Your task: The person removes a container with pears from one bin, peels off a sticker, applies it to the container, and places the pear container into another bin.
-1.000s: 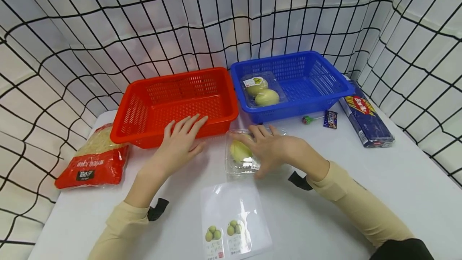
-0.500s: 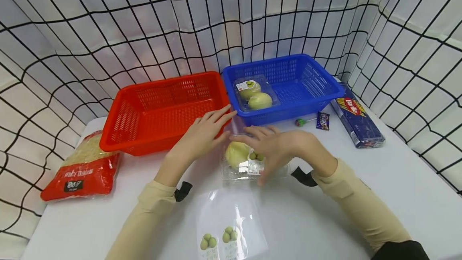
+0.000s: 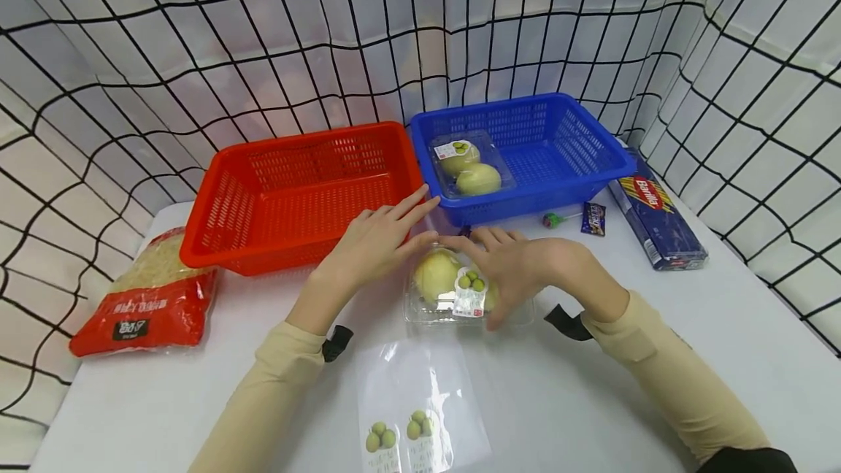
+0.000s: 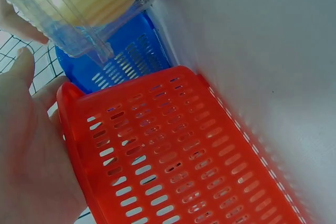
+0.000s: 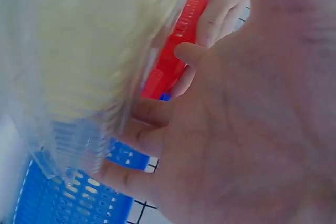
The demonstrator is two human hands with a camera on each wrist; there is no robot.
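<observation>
A clear plastic clamshell box (image 3: 420,314) with pale yellow-green fruit (image 3: 435,277) inside sits on the white table. A label (image 3: 469,301) with a picture of green fruit is on its front. My right hand (image 3: 519,268) arches over the box's right part, its fingers reaching the far side. In the right wrist view those fingers lie right at the box wall (image 5: 79,156), extended rather than curled round it. My left hand (image 3: 371,247) reaches over the red basket's (image 3: 315,258) near right corner with straight fingers, its thumb close to the right hand's fingers.
A blue basket (image 3: 545,195) holds another fruit box (image 3: 502,159). Right of it are a lollipop (image 3: 552,220), a small wrapped snack (image 3: 593,219) and a blue Barilla box (image 3: 657,217). A red bag (image 3: 158,309) lies left. A label sheet (image 3: 427,385) lies in front; black netting surrounds the table.
My left hand has moved right, from in front of the red basket to beside the clamshell box. More of the label on the box shows now. The right hand stays over the box.
</observation>
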